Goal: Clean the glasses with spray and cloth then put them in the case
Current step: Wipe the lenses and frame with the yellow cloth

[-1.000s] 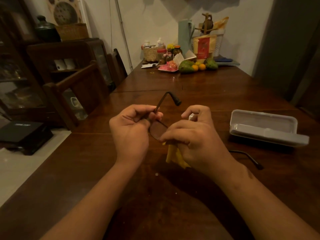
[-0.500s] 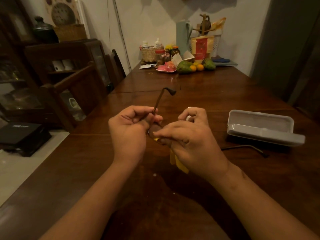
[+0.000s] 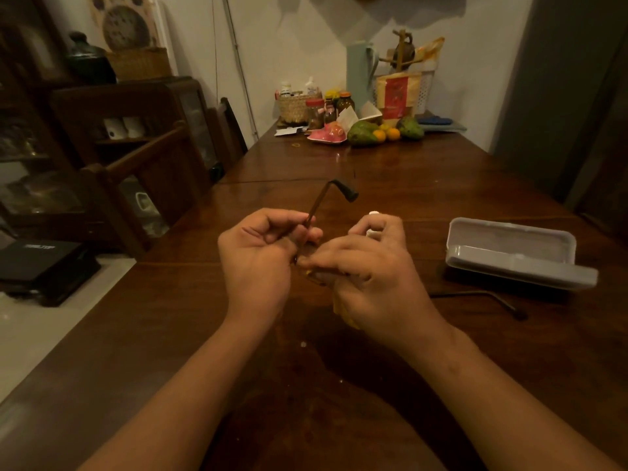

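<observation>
My left hand (image 3: 253, 263) pinches the dark-framed glasses (image 3: 334, 192) near the hinge, and one temple arm sticks up and away from me. My right hand (image 3: 370, 273) presses a yellow cloth (image 3: 343, 314) against a lens; the lenses are mostly hidden by my fingers. The other temple arm (image 3: 482, 297) pokes out to the right, low over the table. A small white spray bottle (image 3: 373, 215) shows its top just behind my right hand. The grey glasses case (image 3: 509, 249) lies open on the table at the right.
The long dark wooden table (image 3: 407, 171) carries a basket, jars, fruit, a pink dish and a thermos at its far end (image 3: 343, 124). A wooden chair (image 3: 142, 185) and a cabinet stand at the left. A black box (image 3: 44, 263) sits on the floor.
My right hand has slid left along the lens with the cloth, covering it more. The raised temple arm has shifted slightly. The view has drifted a little.
</observation>
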A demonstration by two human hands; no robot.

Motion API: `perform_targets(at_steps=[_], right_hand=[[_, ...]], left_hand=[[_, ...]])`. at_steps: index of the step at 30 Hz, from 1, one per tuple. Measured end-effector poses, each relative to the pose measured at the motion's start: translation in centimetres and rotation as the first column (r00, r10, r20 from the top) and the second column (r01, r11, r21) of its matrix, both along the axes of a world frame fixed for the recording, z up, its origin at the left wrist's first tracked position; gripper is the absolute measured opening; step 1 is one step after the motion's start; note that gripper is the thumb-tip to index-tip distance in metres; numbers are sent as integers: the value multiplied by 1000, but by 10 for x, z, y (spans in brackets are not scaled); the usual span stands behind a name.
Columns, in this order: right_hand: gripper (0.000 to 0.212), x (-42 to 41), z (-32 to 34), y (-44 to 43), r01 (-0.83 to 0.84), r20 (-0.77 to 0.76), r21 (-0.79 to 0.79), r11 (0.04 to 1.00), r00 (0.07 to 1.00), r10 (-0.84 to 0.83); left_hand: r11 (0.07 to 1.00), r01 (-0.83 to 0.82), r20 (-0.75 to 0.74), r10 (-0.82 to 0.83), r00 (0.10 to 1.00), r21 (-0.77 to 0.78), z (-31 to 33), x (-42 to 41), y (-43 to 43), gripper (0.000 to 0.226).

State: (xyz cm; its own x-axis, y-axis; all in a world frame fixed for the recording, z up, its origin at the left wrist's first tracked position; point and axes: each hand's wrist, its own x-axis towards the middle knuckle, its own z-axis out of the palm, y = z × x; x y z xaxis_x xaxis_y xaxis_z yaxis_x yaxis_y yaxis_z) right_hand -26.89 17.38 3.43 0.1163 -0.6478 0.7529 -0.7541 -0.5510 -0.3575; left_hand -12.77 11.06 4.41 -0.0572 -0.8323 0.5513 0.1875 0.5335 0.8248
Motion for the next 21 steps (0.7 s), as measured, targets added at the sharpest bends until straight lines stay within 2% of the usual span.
perform_targets(at_steps=[3, 9, 17, 19, 21], right_hand=[[25, -8, 2, 1, -85, 2, 54, 995, 996, 85], [22, -6, 2, 0, 162, 77, -60, 985, 984, -158], [21, 2, 2, 3, -28, 10, 6, 1000, 1000, 28], [23, -2, 2, 3, -18, 33, -2, 1000, 999, 18], [19, -5, 3, 2, 62, 52, -29, 998, 997, -60]], left_hand=[[1000, -9, -15, 9, 1000, 5, 1, -1, -1, 37], [999, 33, -38, -32, 999, 10, 1, -1, 2, 35], [1000, 7, -44, -6, 999, 28, 1, -1, 0, 38], [1000, 11, -53, -9, 999, 27, 2, 0, 0, 37], [999, 26, -69, -24, 997, 35, 3, 0, -1, 38]])
